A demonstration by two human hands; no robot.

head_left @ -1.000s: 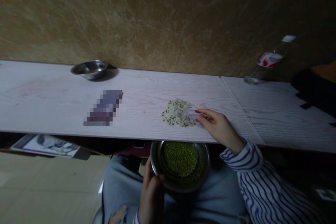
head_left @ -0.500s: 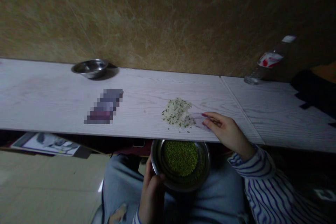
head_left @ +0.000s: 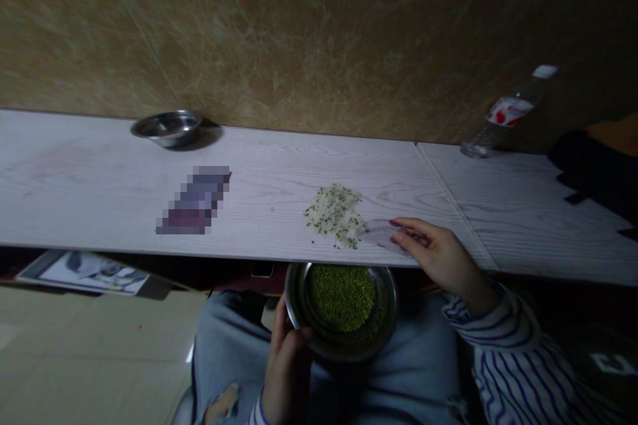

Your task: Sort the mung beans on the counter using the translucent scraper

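My left hand (head_left: pixel 290 358) grips the left rim of a steel bowl (head_left: pixel 391 319), thumb over the edge. Green mung beans (head_left: pixel 343 299) lie in this bowl, which sits above my lap just below the table's front edge. Between the thumb and fingers of my right hand (head_left: pixel 436 249) is a clear, purplish plastic protractor (head_left: pixel 381 234), held low over the tabletop. Its left edge meets the right side of a pile of white rice grains mixed with green beans (head_left: pixel 333 212). A few loose beans lie at the pile's front.
Toward the back left of the white wood-grain table (head_left: pixel 269 166) stands another steel bowl (head_left: pixel 169 129). A blurred-out flat item (head_left: pixel 197 202) lies in front of it. A plastic bottle (head_left: pixel 508 111) and dark cloth (head_left: pixel 593 163) are at right. Behind runs a marbled wall (head_left: pixel 299 40).
My right hand and the protractor have shifted slightly right and toward me. Some loose beans at the pile's front edge have moved. My left hand keeps its hold on the bowl.
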